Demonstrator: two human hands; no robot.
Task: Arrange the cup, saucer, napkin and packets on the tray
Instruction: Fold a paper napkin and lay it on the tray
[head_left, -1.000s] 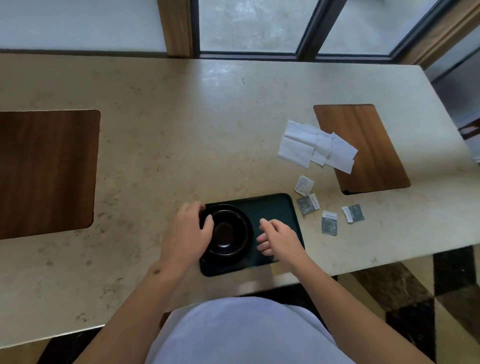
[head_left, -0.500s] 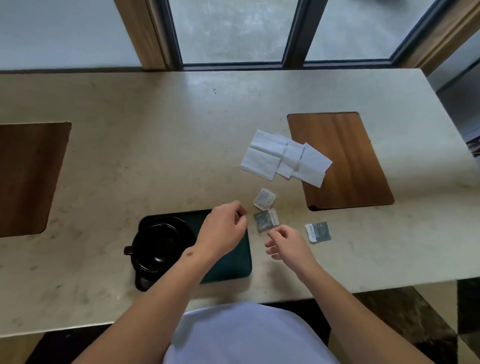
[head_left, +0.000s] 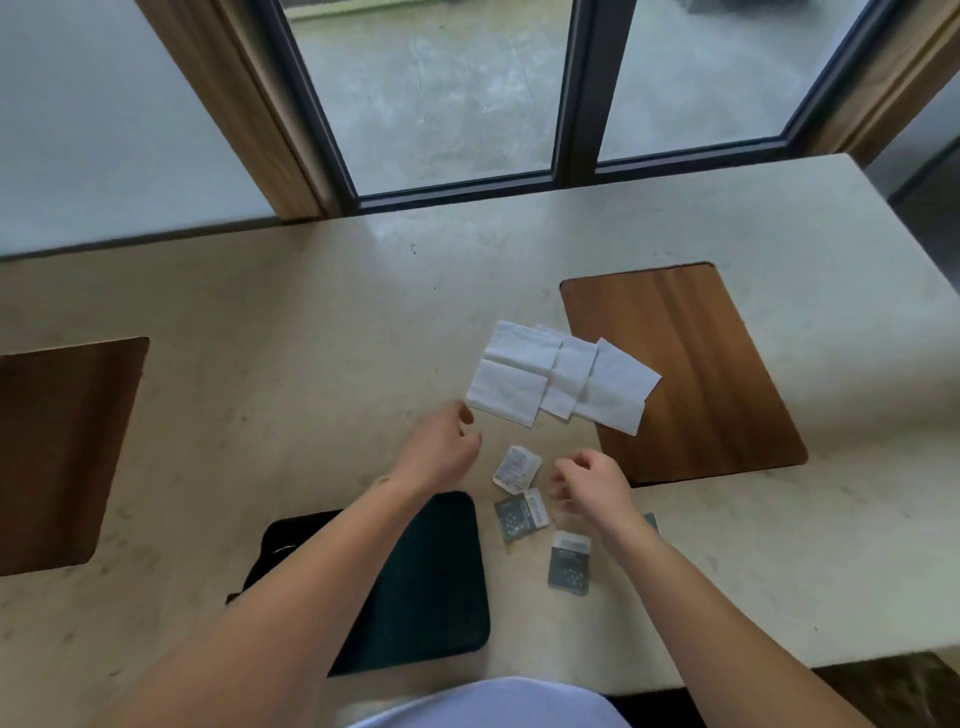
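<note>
The dark green tray (head_left: 436, 582) sits at the near edge of the pale tabletop (head_left: 260, 364), and a black cup on its saucer (head_left: 275, 551) seems to stand at the tray's left end — the left forearm covers most of it, so only a dark edge shows. That part of the job looks done. The rest is not: the white napkins (head_left: 550, 382) lie overlapped well beyond the tray, partly on a wooden inset (head_left: 691, 374), and the packets are loose on the tabletop to the tray's right — a white packet (head_left: 516, 468), a dark packet (head_left: 521, 516) just beside the tray's corner, another dark packet (head_left: 570, 563) nearer the body, and the edge of a fourth behind the right wrist. The left hand (head_left: 441, 447) hovers close to the napkins' near corner, fingers loosely curled, its grip on nothing. The right hand (head_left: 592, 486) hangs over the packets with fingers curled in; whether it pinches anything I cannot tell.
</note>
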